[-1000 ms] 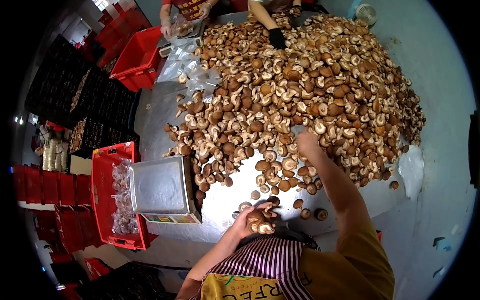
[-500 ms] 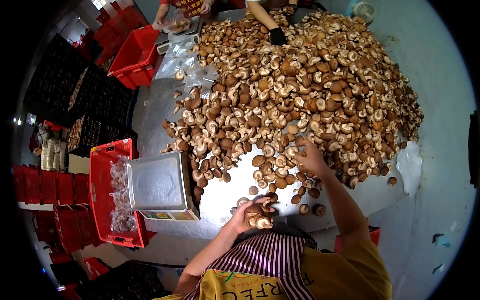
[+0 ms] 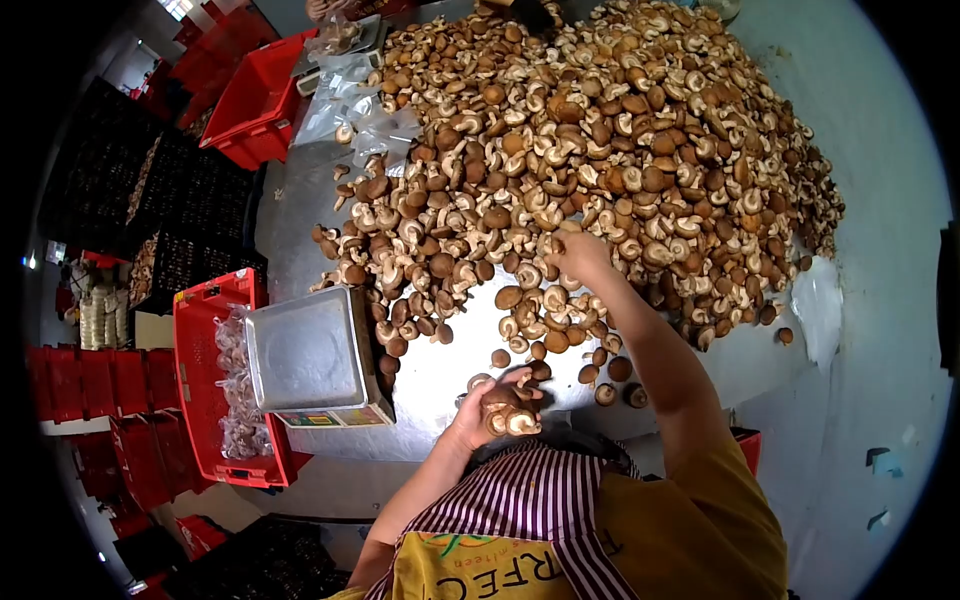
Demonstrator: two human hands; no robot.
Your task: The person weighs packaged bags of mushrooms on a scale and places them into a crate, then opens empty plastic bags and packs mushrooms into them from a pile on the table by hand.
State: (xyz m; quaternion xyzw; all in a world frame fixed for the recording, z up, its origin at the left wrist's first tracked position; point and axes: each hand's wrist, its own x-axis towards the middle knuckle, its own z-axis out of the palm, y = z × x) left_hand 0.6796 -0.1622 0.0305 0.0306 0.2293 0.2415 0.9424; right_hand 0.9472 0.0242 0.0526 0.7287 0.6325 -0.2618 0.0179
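Near the table's front edge, my left hand (image 3: pixel 470 418) is closed around several mushrooms (image 3: pixel 508 408) with brown caps and pale stems. My right hand (image 3: pixel 583 254) reaches to the near side of the large mushroom pile (image 3: pixel 640 150). Its fingers are bent together at the mushrooms, and what they may grip is too small to make out. Loose mushrooms (image 3: pixel 555 320) lie on the metal table (image 3: pixel 430 385) between my two hands.
A scale (image 3: pixel 308 350) with a metal pan stands on the left, beside a red crate (image 3: pixel 190 400) of bagged mushrooms. Farther back are clear plastic bags (image 3: pixel 385 135), another red crate (image 3: pixel 255 100), and a co-worker's black-gloved hand (image 3: pixel 532 16). A plastic sheet (image 3: pixel 818 310) lies right.
My right hand has moved from the nearer loose mushrooms back and left to the pile's edge. My left hand still holds its mushrooms. The whole view has shifted slightly.
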